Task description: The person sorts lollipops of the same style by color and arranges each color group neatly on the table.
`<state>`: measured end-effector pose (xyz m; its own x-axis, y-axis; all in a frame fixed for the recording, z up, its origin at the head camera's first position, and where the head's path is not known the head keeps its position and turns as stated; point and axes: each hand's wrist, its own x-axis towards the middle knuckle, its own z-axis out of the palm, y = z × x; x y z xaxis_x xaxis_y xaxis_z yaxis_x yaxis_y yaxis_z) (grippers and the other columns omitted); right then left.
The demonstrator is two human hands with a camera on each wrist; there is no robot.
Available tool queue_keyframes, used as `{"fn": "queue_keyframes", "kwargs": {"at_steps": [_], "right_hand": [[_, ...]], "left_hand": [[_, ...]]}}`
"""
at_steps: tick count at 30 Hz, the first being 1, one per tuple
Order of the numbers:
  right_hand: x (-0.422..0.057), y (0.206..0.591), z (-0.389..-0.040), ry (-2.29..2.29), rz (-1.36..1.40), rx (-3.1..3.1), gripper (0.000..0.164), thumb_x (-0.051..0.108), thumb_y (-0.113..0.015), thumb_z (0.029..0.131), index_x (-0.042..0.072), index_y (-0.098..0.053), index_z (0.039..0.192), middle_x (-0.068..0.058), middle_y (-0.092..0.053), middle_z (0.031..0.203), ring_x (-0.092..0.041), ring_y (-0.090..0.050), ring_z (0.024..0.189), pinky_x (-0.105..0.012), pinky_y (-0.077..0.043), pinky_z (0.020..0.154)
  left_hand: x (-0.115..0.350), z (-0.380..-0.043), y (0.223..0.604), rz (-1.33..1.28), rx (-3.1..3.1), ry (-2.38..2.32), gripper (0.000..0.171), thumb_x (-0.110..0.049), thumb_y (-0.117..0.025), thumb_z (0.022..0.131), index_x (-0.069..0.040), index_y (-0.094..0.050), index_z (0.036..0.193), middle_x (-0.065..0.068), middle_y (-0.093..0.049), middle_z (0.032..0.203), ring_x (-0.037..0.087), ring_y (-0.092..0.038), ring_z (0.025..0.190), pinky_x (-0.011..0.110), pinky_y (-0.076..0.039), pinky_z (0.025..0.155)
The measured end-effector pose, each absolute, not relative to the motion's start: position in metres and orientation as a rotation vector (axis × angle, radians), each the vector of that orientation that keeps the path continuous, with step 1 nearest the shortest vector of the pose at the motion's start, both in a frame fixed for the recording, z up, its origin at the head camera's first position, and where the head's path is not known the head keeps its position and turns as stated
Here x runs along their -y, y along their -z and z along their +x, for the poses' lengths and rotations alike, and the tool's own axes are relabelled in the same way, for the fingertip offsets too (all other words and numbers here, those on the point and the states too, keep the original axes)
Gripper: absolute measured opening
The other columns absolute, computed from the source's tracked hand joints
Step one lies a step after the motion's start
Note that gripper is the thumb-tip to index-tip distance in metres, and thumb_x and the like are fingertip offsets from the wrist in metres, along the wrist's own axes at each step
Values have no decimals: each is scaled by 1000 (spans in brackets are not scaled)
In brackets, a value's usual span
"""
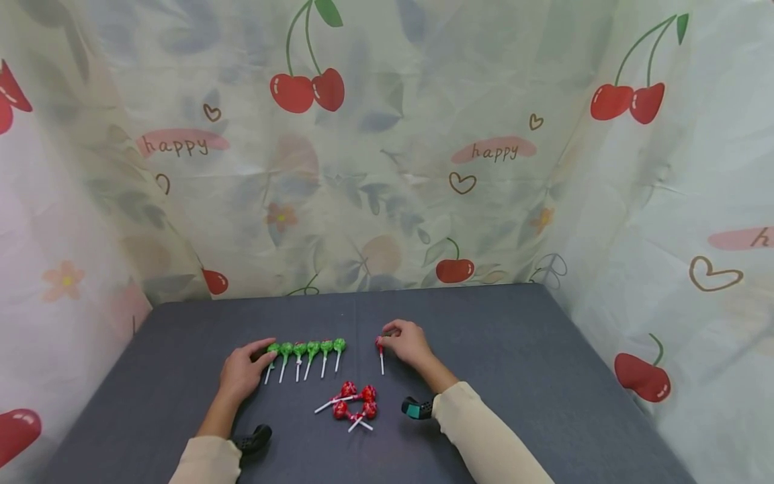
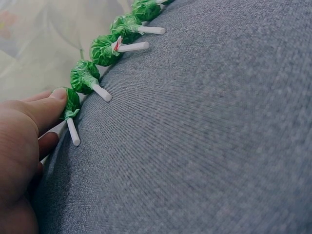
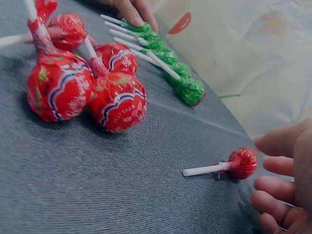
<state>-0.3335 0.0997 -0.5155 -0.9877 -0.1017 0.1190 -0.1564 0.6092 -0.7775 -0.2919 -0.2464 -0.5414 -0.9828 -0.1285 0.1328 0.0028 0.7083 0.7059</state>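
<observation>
In the head view, a row of several green lollipops [image 1: 312, 347] lies on the dark cloth, sticks toward the person. My left hand [image 1: 243, 371] pinches the head of the leftmost green lollipop [image 2: 72, 103], thumb on its wrapper in the left wrist view. To the right of the row lies a single red lollipop [image 3: 242, 163], its white stick pointing toward the person. Around its head my right hand [image 1: 408, 343] is spread, with a small gap between thumb and candy in the right wrist view. Several more red lollipops [image 1: 340, 409] form a loose ring nearer the person, sticks crossing.
A dark grey cloth [image 1: 484, 349] covers the table. Behind it and at both sides hangs a pale curtain [image 1: 387, 148] printed with cherries. Black wrist devices [image 1: 417, 408] sit at both sleeves.
</observation>
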Motion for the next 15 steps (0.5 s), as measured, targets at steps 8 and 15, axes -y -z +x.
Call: {"fn": "queue_keyframes", "kwargs": {"at_steps": [8,15], "right_hand": [[-102,518,-320,-1482,250,2482,12,24,-72,89,12,-74,91,3,-56,67,-13,-50,59,-27,-41,54],[-97,518,-294,-1432,421,2409,8,22,-73,88,15,-74,88,9,-56,63,-7,-49,56,-24,-40,52]], "left_hand": [[247,-292,540,102,2749,1126,39,-28,-63,96,-12,-63,132,21,-55,134,43,-48,123,59,-35,99],[246,-291,539,106,2753,1128,39,-28,-63,96,-12,-63,132,21,-55,133,43,-47,123,59,-35,99]]}}
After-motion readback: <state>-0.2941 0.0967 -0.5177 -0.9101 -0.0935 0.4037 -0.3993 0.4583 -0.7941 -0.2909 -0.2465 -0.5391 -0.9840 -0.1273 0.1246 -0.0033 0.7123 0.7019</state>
